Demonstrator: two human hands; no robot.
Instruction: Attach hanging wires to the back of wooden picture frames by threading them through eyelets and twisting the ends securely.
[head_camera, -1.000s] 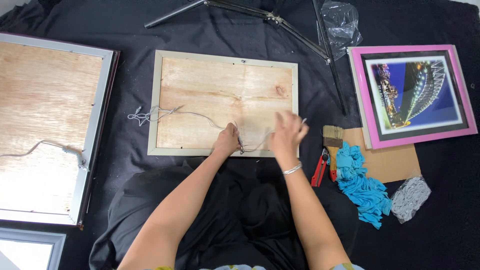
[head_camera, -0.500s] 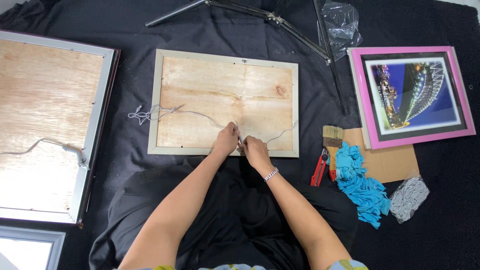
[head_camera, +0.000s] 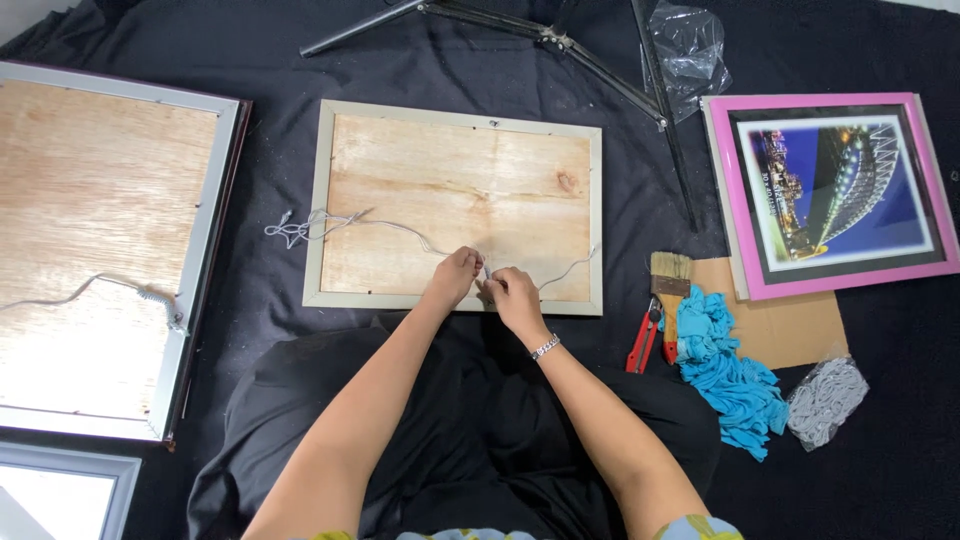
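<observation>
1. Left hand (head_camera: 455, 280) and right hand (head_camera: 512, 295) are pinching the white cord (head_camera: 400, 230) closed between fingertips, near the lower edge of the face-down picture frame (head_camera: 455, 205).
2. The cord is trailing left to a loose tangle at the frame's edge; a sharp tug could probably snag it there.
3. Beyond, the red pliers (head_camera: 643, 340), paintbrush (head_camera: 668, 275) and pink-framed picture (head_camera: 830, 190) are lying on the black cloth (head_camera: 270, 70).
</observation>
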